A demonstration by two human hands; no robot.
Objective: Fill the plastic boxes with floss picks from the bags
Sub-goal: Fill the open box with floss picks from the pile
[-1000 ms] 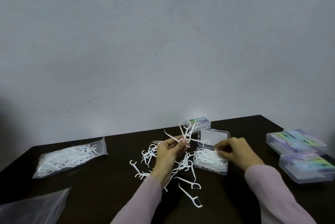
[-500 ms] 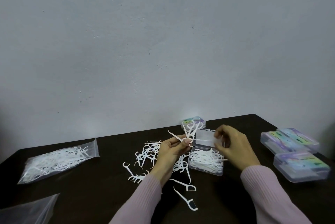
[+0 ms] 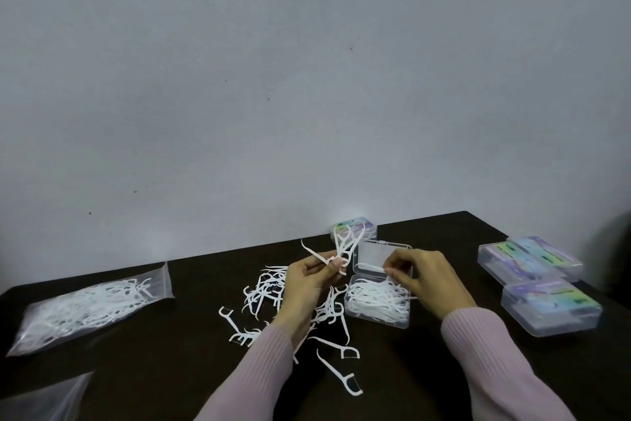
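Progress entry: open plastic box (image 3: 377, 306) at counter (image 3: 444, 243) centre, well stocked with floss picks, lid (image 3: 382, 255) up. Left hand (image 3: 307, 279), grip pinching a small fan of picks (image 3: 346, 245); right hand (image 3: 426, 275), grip apparently pinching one pick (image 3: 370, 267) above the box. Three closed boxes (image 3: 536, 279) right, apparently filled; one (image 3: 356, 229) behind. Outstanding: loose picks (image 3: 273, 287) on counter, one full bag (image 3: 88, 304) left.
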